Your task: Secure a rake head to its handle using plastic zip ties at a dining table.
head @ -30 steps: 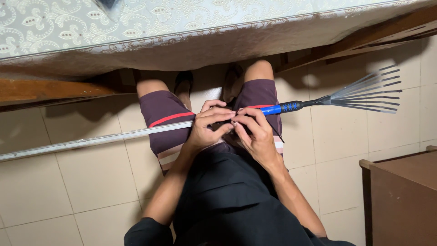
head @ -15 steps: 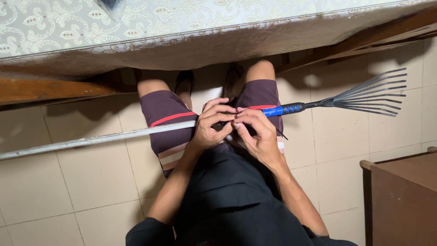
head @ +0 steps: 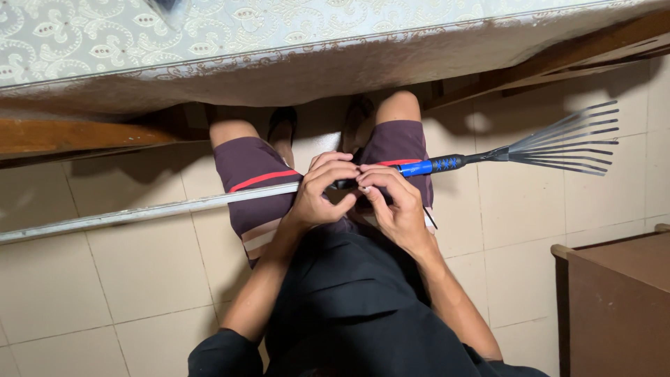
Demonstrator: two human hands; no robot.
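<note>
The rake lies across the lap, tines right. Left hand and right hand have fingers clamped on its joint; steady, even pressure there seems wise.

Pole runs off left; hands hide its joint.

one rake, two hands, one wooden cabinet, one mattress

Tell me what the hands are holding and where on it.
Both hands, left hand and right hand, grip a long grey metal rake with fanned tines at mid-shaft, beside its blue and black collar, across the lap.
</note>
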